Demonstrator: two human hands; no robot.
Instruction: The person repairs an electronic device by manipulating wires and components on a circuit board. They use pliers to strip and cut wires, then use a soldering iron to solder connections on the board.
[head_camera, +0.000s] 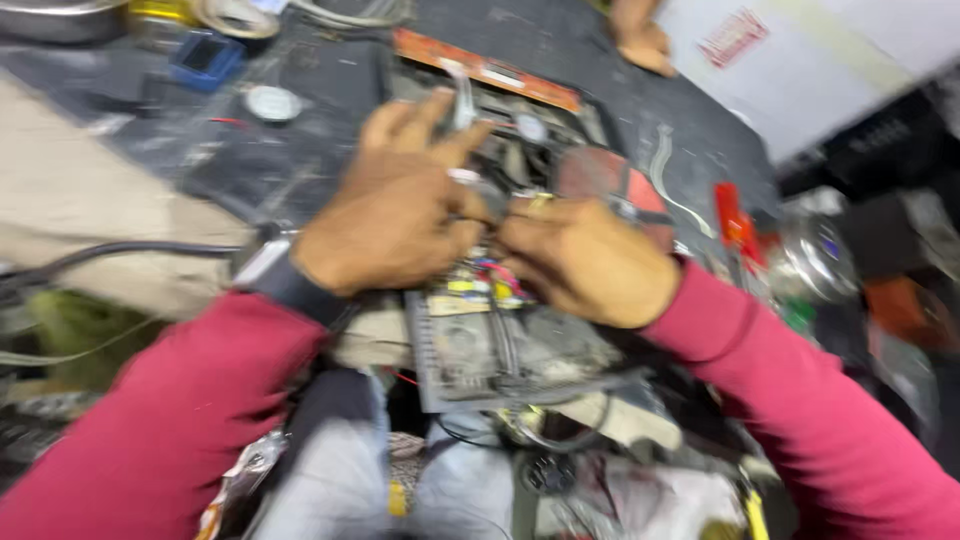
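Note:
The picture is blurred by motion. My left hand (395, 205) lies over an opened electronic chassis (480, 350) with grey metal parts and coloured wires (490, 275). Its fingers curl around a thin silvery tool or metal piece (460, 100) that sticks up past the fingertips. My right hand (585, 260) is closed right beside it, fingers pinched down among the coloured wires; what it holds is hidden. Both sleeves are dark red, and a watch sits on the left wrist. An orange circuit board strip (490, 70) runs along the far side of the chassis.
A dark, cluttered workbench (330, 90) carries a blue box (205, 58), a round silver disc (272, 102) and a red-handled tool (730, 215). Another person's hand (640, 40) rests at the far edge by a white sheet (810, 70). A black cable (130, 250) runs in from the left.

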